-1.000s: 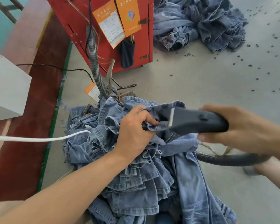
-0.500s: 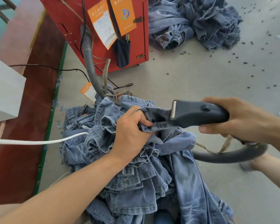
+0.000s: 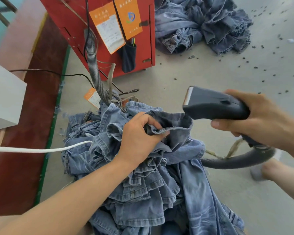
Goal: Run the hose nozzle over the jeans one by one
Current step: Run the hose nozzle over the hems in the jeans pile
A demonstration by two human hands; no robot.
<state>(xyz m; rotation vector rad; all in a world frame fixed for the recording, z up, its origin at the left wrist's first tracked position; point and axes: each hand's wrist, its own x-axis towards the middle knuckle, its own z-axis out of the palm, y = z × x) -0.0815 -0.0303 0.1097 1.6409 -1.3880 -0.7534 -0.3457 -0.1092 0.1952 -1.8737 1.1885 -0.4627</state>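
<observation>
Grey concrete floor (image 3: 202, 78) fills most of the frame, dotted with small dark specks toward the upper right. At the top centre stands a red cabinet (image 3: 71, 22) with two orange tags (image 3: 115, 22) hanging on its front and a dark pouch (image 3: 128, 58) below them. A ribbed grey hose (image 3: 93, 68) runs down the cabinet's side to the jeans below it. In the upper right corner lies a second heap of jeans (image 3: 204, 24), well apart from the work.

At the centre and lower middle of the frame lies the pile of jeans (image 3: 143, 192) being handled. The left hand (image 3: 139, 139) comes in from the lower left and grips a bunched fold of denim at the top of this pile, fingers curled round the cloth. The right hand (image 3: 261, 119), at the right edge, is closed round the dark hose nozzle (image 3: 212, 104), whose flat mouth points left, just above and beside the raised fold of denim; whether it touches the cloth cannot be told. A smooth grey hose section (image 3: 236, 160) curves away below the right hand. A white cord (image 3: 32, 150) crosses from the left edge to the pile. A pale box corner (image 3: 5, 94) shows at the left edge.
</observation>
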